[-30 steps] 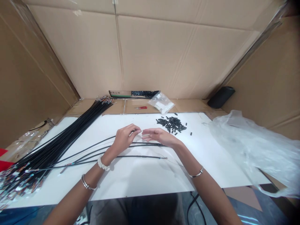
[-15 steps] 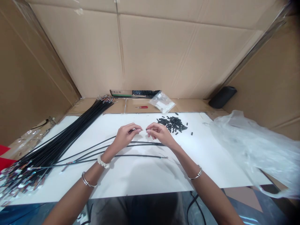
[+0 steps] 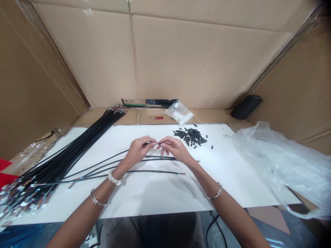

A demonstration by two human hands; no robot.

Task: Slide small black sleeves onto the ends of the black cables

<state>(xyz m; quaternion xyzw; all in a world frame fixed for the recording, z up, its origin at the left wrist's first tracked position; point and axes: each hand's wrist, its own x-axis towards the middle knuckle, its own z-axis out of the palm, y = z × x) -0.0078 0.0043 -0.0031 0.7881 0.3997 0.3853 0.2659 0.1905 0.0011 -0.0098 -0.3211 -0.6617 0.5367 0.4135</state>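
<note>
My left hand (image 3: 139, 148) pinches a black cable (image 3: 113, 155) close to its end; the cable runs back down to the left. Meeting it fingertip to fingertip, my right hand (image 3: 174, 148) is closed in a pinch on a small black sleeve, mostly hidden by the fingers. The two pinches touch or nearly touch at the cable's end. Just beyond my right hand lies a pile of short black sleeves (image 3: 192, 136). Below my hands, several loose black cables (image 3: 155, 171) with bare wire ends rest on the white table (image 3: 144, 196).
A thick bundle of black cables (image 3: 82, 141) with connectors covers the left side. At the back lie a red-handled tool (image 3: 158, 117), a clear bag (image 3: 179, 113) and a black roll (image 3: 246, 107). A large plastic bag (image 3: 287, 168) spreads over the right. Cardboard walls (image 3: 170, 51) surround the table.
My right hand has moved left with the small black sleeve, closing the gap to my left fingertips at the cable's end. My left hand has stayed nearly still.
</note>
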